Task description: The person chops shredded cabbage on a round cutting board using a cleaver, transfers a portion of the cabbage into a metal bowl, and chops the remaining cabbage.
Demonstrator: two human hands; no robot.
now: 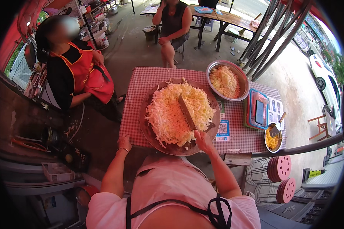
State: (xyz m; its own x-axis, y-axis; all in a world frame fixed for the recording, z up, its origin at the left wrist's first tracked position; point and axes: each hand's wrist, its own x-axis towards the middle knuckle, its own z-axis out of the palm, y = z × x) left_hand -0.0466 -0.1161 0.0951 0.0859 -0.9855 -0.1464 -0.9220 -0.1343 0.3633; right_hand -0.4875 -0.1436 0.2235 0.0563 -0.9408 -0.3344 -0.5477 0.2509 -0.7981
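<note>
My right hand (204, 141) grips the handle of a cleaver (185, 110), whose blade lies across a wide heap of chopped pale cabbage (160, 114). The middle of the heap is cut finer, and longer shreds ring its edge. Beneath it is a round chopping board (215, 128) near the table's front edge. My left hand (124, 142) is at the table's front left corner, touching its edge; whether the fingers are curled around it is unclear. The table bears a red-and-white checked cloth (136, 86).
Behind the board's right side stands a metal basin (243, 94) of chopped vegetable. Farther right are lidded plastic boxes (249, 114) with a phone (259, 111) on top and a bowl (266, 147) of yellow food. A person in a red apron (94, 77) stands left; another person (175, 25) sits beyond.
</note>
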